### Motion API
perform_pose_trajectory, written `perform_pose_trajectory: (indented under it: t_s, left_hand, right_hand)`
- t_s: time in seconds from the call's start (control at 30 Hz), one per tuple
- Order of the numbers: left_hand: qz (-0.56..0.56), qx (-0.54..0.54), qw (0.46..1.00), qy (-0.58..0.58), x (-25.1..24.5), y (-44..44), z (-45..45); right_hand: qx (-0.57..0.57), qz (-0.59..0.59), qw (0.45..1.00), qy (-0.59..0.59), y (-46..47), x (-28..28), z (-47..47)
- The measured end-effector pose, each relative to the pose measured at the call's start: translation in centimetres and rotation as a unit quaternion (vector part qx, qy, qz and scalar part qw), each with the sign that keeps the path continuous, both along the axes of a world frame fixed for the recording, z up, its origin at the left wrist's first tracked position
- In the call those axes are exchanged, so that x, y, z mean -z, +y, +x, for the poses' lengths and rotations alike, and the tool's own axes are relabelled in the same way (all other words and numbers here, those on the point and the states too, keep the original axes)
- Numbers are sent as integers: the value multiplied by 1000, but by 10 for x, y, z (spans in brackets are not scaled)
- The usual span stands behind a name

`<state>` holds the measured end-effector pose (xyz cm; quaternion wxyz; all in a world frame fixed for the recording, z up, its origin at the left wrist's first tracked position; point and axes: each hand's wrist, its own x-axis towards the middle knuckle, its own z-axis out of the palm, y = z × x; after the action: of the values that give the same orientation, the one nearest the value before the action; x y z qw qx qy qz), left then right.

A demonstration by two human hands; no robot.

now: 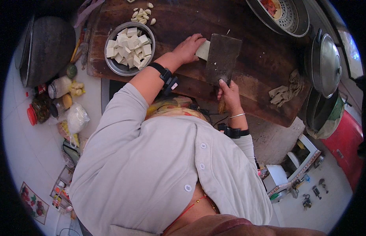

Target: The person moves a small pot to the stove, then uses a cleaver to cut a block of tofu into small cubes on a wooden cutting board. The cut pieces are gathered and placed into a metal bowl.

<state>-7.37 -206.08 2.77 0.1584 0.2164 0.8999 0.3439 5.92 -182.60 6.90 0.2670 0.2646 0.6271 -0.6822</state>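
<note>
My right hand [229, 93] grips the wooden handle of a broad cleaver [222, 57], whose dark blade lies over the right end of a white tofu block [203, 50]. The fingers of my left hand [189, 48] hold the block's left part, close to the blade. Both are over a dark wooden board [177, 17]. To the left, a metal bowl [153, 44] is heaped with white tofu cubes [130, 44]. Peeled garlic cloves [141, 14] lie just beyond the bowl. Part of the tofu is hidden under the cleaver.
A crumpled cloth [286, 90] lies near the board's right edge. Beyond are a metal steamer pot [302, 22] and a lidded pan [326, 65]. Jars [41, 109], a white plastic bag [77, 117] and a large dark pot [51, 50] stand at the left.
</note>
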Motion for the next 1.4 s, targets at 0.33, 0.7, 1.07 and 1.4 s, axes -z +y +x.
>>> perform_pose_trajectory:
  t_s: [0.33,0.7,1.07,1.4]
  left_hand:
    - [74,-13,996,-51,4,-7,-4]
    - [46,-29,997,-51,6,-2,-5]
    - [50,-88,995,-6,0,-19,4]
    - [5,-58,998,8,-3,-15,11]
  right_hand:
    - [33,-11,998,-51,-22,29,11]
    - [43,31,998,-34,-61,34,-10]
    - [1,115,992,51,-74,14,4]
    - [98,62,993,2,-43,9,20]
